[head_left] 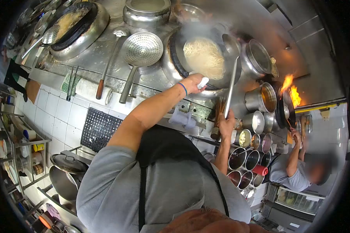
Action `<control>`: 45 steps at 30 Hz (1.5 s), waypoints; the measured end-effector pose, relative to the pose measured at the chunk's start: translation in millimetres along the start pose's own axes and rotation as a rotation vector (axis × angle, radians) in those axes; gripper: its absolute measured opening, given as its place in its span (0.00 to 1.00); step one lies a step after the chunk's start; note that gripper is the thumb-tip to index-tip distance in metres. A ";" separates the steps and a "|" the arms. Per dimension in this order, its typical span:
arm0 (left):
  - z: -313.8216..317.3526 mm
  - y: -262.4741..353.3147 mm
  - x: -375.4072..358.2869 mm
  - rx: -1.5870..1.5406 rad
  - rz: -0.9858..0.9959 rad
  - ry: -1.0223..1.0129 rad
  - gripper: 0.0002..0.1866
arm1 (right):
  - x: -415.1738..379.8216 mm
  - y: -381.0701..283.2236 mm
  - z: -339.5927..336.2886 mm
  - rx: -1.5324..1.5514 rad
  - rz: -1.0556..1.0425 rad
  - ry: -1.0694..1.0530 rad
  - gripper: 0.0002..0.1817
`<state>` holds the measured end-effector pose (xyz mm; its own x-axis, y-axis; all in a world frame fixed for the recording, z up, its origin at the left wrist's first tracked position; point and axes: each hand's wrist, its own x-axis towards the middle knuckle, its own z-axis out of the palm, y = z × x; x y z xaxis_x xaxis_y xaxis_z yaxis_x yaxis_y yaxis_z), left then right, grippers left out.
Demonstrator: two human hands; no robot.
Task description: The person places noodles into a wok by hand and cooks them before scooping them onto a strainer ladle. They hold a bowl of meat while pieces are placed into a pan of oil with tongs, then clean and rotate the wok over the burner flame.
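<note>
My left hand is closed on a folded white cloth at the near rim of a large wok. Whether the fingers also grip the wok's edge is hidden. Pale noodles lie spread in the wok, with steam rising above them. In my right hand is the long handle of a metal ladle. Its bowl hangs over the wok's right side, apart from the noodles. Left of the wok, a perforated strainer rests on the steel stove top, beside another ladle with a wooden handle.
At right, a co-worker holds a wok with flames rising from it. Metal pots and several seasoning containers stand between us. A second wok sits at upper left. Shelves line the left side.
</note>
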<state>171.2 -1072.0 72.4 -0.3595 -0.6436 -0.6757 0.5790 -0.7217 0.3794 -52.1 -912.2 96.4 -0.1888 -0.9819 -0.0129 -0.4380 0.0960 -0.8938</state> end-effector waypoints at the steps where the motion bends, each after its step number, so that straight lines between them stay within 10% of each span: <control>1: -1.5 -1.6 1.1 0.020 0.012 0.011 0.07 | 1.5 10.4 6.6 -0.029 0.043 -0.015 0.13; 8: -30.7 -9.3 -36.3 0.019 0.116 -0.111 0.09 | -1.6 39.2 -5.9 -0.174 -0.090 0.102 0.12; 14: -57.7 -18.8 -87.6 -0.123 -0.104 -0.182 0.11 | 25.5 -66.2 -58.9 -0.610 -0.438 0.337 0.22; 45: -193.5 22.2 -135.8 -0.134 -0.179 -0.489 0.11 | 89.7 -267.5 -14.6 -1.055 -0.414 0.044 0.23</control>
<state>374.5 -951.3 50.2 -0.7414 -0.5803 -0.3369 0.5543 -0.8126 0.1799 35.3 -1023.6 340.9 0.1214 -0.9654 0.2308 -0.9921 -0.1251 -0.0011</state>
